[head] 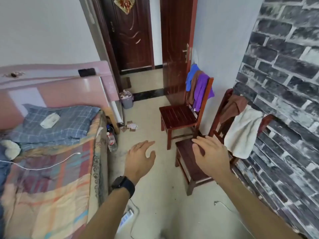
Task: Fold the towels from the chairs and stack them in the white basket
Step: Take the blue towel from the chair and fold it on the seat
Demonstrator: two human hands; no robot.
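Two dark red wooden chairs stand by the right wall. The far chair (177, 116) has a blue towel (191, 76), a brown towel (194, 87) and a purple towel (201, 91) draped over its back. On the near chair (188, 157), a brown towel (232, 106) and a white towel (243, 131) hang over the back. My left hand (140, 160) hovers over the floor, fingers relaxed, holding nothing. My right hand (209, 153) is held over the near chair's seat with fingers spread, empty. No white basket is in view.
A bed (51, 161) with a plaid blanket fills the left side. Plastic bottles (111, 139) stand beside it. A grey waste bin (127, 100) sits near the open doorway. Papers (130, 125) and a cable (224, 207) lie on the floor. A brick-patterned wall (284, 83) runs along the right.
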